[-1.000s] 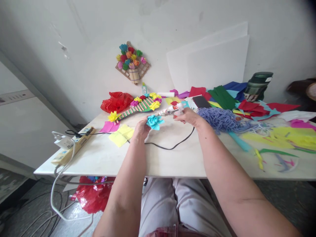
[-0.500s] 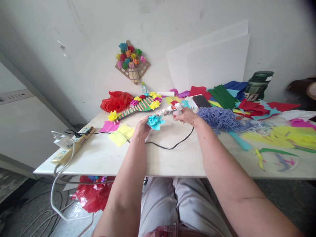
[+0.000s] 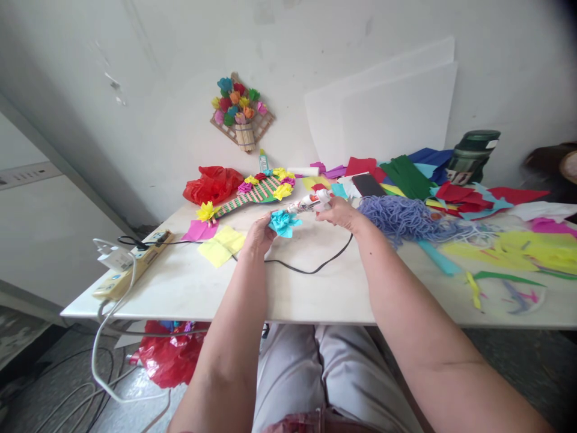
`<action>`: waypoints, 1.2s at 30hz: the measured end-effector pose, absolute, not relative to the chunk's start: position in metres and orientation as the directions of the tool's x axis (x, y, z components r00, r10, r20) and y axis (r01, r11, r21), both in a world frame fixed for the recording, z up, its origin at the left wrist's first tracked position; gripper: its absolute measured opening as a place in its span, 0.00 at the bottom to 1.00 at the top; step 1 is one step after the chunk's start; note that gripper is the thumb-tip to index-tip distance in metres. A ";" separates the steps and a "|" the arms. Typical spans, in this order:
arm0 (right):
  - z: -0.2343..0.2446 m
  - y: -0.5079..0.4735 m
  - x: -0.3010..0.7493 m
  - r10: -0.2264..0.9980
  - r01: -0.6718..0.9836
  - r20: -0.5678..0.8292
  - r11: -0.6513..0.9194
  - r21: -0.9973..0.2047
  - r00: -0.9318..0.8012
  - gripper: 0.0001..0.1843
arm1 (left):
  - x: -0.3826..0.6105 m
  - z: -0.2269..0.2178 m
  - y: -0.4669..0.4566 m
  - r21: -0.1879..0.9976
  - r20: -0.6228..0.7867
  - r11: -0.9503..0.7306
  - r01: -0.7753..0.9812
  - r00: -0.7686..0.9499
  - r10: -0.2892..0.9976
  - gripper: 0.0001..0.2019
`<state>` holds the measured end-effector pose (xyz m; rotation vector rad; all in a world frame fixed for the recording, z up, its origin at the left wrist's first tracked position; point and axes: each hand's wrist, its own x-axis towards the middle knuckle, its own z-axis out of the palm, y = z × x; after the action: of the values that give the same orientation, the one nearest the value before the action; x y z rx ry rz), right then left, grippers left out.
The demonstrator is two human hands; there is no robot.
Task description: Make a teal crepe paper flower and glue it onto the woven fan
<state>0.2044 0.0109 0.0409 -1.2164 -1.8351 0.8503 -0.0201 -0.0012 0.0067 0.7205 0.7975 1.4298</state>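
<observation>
A light blue paper flower [image 3: 285,224] is pinched in my left hand [image 3: 260,236], above the tabletop. My right hand [image 3: 338,214] grips a white glue gun [image 3: 315,200], its tip pointing left at the flower's upper edge; whether the two touch I cannot tell. A black cord [image 3: 311,272] curves over the table below both hands. Behind them lies a green guitar-shaped piece [image 3: 256,195] with pale strips and yellow, pink and red paper flowers on it. Yellow paper squares [image 3: 220,246] and a pink sheet [image 3: 198,231] are left of my left hand.
A power strip [image 3: 135,270] with a white charger [image 3: 115,257] sits at the table's left edge. To the right are purple yarn [image 3: 401,218], coloured paper [image 3: 408,176] and a dark green bottle [image 3: 473,157]. A red plastic bag [image 3: 211,184] lies at the back.
My right hand and the glue gun have shifted very slightly left and down. My left hand keeps hold of the blue flower in nearly the same place.
</observation>
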 end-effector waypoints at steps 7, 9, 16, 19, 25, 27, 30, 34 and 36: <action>0.042 0.011 0.204 0.937 0.492 0.241 0.338 -0.802 -0.252 0.07 | -0.021 0.006 0.000 0.833 -0.031 0.015 -0.553 -0.019 0.999 0.10; 0.042 0.011 0.204 0.936 0.516 0.241 0.343 -0.785 -0.256 0.07 | -0.021 0.005 0.001 0.836 -0.022 0.009 -0.548 -0.016 1.000 0.11; 0.043 0.013 0.204 0.921 0.551 0.268 0.384 -0.741 -0.281 0.08 | -0.022 0.003 0.002 0.842 -0.022 0.009 -0.539 -0.017 1.000 0.11; 0.042 0.014 0.204 0.918 0.546 0.287 0.395 -0.739 -0.275 0.08 | -0.022 0.003 0.002 0.838 -0.022 0.005 -0.545 -0.025 0.999 0.11; 0.041 0.012 0.203 0.928 0.496 0.278 0.367 -0.787 -0.247 0.06 | -0.022 0.004 0.001 0.833 -0.024 0.006 -0.553 -0.025 0.999 0.12; 0.042 0.011 0.203 0.926 0.480 0.284 0.372 -0.794 -0.248 0.06 | -0.023 0.003 0.002 0.832 -0.025 0.004 -0.555 -0.030 0.999 0.12; 0.044 0.008 0.202 0.923 0.479 0.286 0.379 -0.792 -0.258 0.06 | -0.023 0.003 0.002 0.830 -0.029 0.003 -0.558 -0.039 0.999 0.12; 0.044 0.007 0.202 0.923 0.491 0.284 0.380 -0.784 -0.260 0.06 | -0.023 0.004 0.000 0.827 -0.032 0.009 -0.562 -0.031 0.999 0.12; 0.044 0.008 0.203 0.919 0.495 0.293 0.389 -0.777 -0.263 0.06 | -0.023 0.004 0.000 0.823 -0.025 0.005 -0.567 -0.028 0.999 0.11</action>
<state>0.2026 0.0084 0.0437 -1.2168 -1.9011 0.7192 -0.0228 0.0001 0.0043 0.7269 0.7847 1.4491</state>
